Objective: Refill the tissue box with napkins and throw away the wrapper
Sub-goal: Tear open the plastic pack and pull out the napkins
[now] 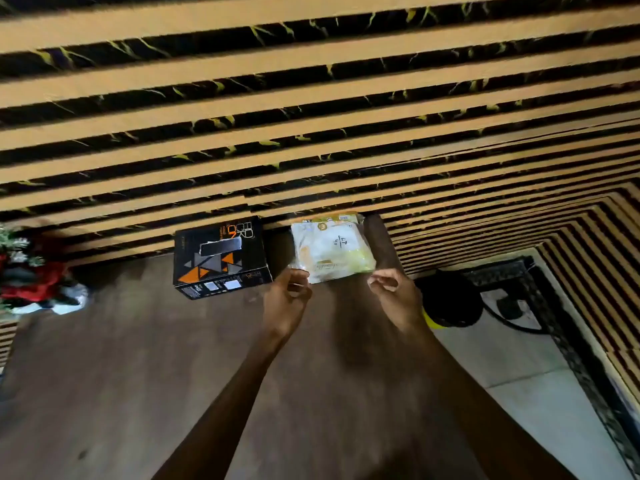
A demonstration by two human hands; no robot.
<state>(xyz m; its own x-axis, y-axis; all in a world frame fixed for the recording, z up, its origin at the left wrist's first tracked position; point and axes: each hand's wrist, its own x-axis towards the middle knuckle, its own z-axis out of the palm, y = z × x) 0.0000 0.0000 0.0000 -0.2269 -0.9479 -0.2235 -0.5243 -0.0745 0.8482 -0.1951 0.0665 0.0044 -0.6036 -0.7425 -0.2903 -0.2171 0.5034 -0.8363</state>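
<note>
A black tissue box (221, 258) with orange and grey triangles stands at the far edge of the dark wooden table (138, 375), its top slot showing grey. To its right lies a napkin pack (332, 249) in a white and yellow-green plastic wrapper. My left hand (287, 299) pinches the wrapper's loose near-left corner. My right hand (394, 296) has thumb and fingers pinched together right at the pack's near-right corner; whether it holds the wrapper is unclear. Both forearms reach in from the bottom of the view.
A black round bin (450, 299) with a yellow patch stands on the pale tiled floor (519, 393) to the right of the table. Red flowers (31, 275) sit at the table's left edge. A slatted wooden wall (311, 98) rises behind.
</note>
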